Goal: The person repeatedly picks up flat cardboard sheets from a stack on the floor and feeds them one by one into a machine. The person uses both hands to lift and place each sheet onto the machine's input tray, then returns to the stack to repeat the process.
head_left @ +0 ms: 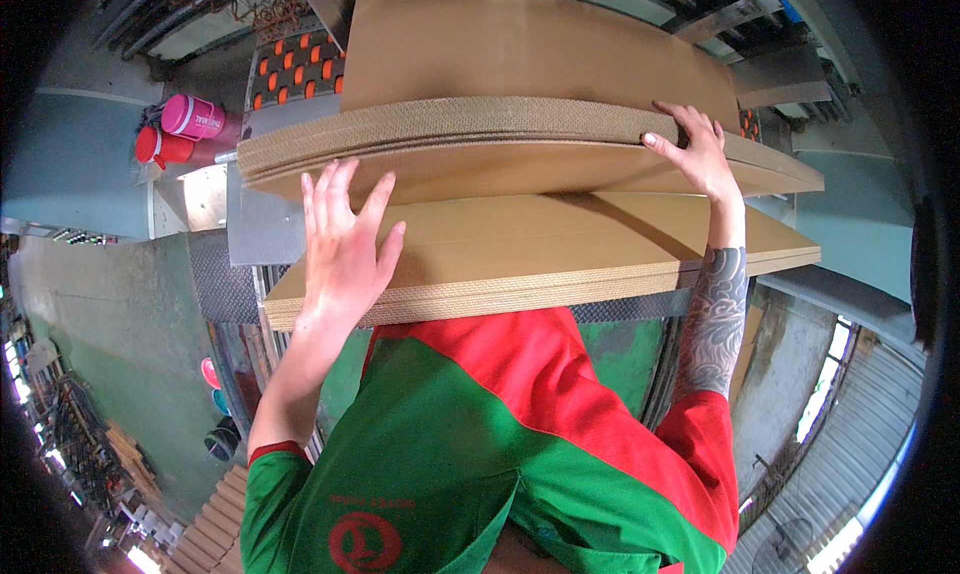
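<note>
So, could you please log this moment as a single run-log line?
left hand: flat on lower stack of brown corrugated cardboard sheets | right hand: gripping edge of upper brown cardboard stack

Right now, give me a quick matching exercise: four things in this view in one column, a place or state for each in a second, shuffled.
Things:
1. left hand
2. right hand
3. pink jug
4. upper cardboard stack

Places or states:
a. far left, beside a red container
b. fingers spread, flat on the lower cardboard stack
c. gripping the upper stack's right edge
d. lifted, bowed above the lower sheets

Pairs: 1-b, 2-c, 3-a, 4-d
</note>
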The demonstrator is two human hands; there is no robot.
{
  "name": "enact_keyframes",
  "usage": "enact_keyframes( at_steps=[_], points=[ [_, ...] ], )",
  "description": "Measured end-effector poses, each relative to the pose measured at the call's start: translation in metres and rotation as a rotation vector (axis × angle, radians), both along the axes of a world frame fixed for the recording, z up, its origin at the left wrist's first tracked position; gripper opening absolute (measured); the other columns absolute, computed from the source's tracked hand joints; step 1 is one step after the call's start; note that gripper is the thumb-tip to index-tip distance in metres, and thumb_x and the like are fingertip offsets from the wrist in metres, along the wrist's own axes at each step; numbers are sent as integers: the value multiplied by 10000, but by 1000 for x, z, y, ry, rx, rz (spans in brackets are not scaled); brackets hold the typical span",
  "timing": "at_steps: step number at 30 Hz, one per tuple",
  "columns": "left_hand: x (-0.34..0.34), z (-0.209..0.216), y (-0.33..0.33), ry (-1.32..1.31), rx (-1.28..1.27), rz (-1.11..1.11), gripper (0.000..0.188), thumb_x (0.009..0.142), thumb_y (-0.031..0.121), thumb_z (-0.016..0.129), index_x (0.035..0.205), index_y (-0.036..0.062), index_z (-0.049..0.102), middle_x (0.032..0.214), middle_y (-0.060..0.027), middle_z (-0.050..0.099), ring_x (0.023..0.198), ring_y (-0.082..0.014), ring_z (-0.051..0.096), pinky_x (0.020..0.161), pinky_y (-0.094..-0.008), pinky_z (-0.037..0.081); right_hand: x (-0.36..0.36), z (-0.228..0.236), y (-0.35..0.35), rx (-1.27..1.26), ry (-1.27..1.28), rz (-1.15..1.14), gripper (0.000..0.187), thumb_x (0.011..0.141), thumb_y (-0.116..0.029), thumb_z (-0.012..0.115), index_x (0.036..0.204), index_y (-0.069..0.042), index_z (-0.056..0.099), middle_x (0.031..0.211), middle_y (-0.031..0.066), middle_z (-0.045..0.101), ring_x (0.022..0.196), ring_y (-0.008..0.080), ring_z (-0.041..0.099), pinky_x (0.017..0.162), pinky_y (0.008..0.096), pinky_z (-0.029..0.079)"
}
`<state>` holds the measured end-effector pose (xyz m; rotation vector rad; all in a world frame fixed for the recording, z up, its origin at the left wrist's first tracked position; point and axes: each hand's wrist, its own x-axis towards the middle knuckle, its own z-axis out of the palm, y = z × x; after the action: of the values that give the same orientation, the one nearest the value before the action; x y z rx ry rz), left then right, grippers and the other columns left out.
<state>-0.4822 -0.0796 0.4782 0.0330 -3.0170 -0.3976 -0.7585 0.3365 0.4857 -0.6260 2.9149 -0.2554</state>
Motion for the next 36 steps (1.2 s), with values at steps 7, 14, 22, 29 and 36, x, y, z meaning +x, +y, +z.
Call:
enact_keyframes(
  at_steps=[7,14,22,29,36],
  points=[
    [-12,4,-3,63,60,-53,648,906,193,729,1524,166,534,1464,-232,436,1443,-427,386,1270,-651,185,-5,10,-7,21,-112,-12,783,827,-719,729,1389,-176,673,1210,91,667,1276,297,571,1241,560,195],
    [-29,8,2,62,32,-31,671,892,177,734,1532,181,530,1396,-219,467,1391,-417,422,1262,-655,203,-4,5,-6,30,-44,-10,779,833,-707,730,1394,-170,668,1199,93,665,1274,294,565,1238,557,203],
    [-28,13,11,125,106,13,426,878,165,746,1287,94,653,1333,-194,495,1330,-401,460,1223,-608,295,-1,6,-3,25,-70,-14,801,823,-718,731,1406,-174,658,1296,109,660,1363,307,531,1260,561,168],
    [6,21,17,-95,412,-112,180,928,141,727,1078,64,661,931,-97,642,875,-332,672,762,-436,550,-4,2,-1,17,-17,3,783,823,-719,734,1378,-170,672,1304,108,659,1356,309,534,1258,547,178],
    [30,21,28,-249,518,-6,94,932,172,742,944,80,728,914,-56,676,826,-276,699,700,-406,568,-18,-7,5,50,-41,4,776,837,-718,722,1387,-173,671,1231,83,665,1292,292,557,1224,528,218]
  ],
)
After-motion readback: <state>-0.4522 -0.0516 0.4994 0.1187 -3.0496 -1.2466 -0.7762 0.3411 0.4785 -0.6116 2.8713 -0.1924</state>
